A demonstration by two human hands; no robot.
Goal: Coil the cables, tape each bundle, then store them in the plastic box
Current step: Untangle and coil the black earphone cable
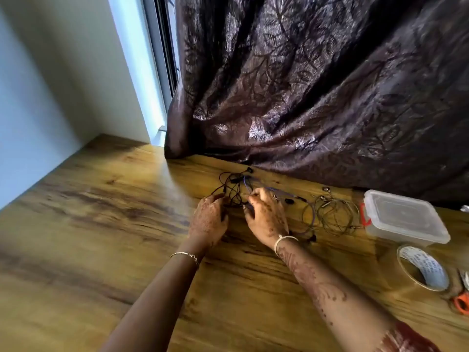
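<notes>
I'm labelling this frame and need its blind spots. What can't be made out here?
Scissors: head view, cut off by the right edge; only an orange handle shows.
Plastic box: head view, its cloudy lid hides any contents.
Cable tangle: head view, which strands the left hand and right hand grip, hidden under the hands and blurred.

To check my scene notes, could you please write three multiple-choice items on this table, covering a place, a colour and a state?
1. The tape roll lies: A on the plastic box; B on the table, nearer the person than the box; C against the left wall.
2. The scissors' handle is: A green; B orange; C white.
3. The box is: A lidded; B open; C overturned.
Key: B, it lies on wood in front of the box; B, orange shows at the right edge; A, its lid sits on.
</notes>
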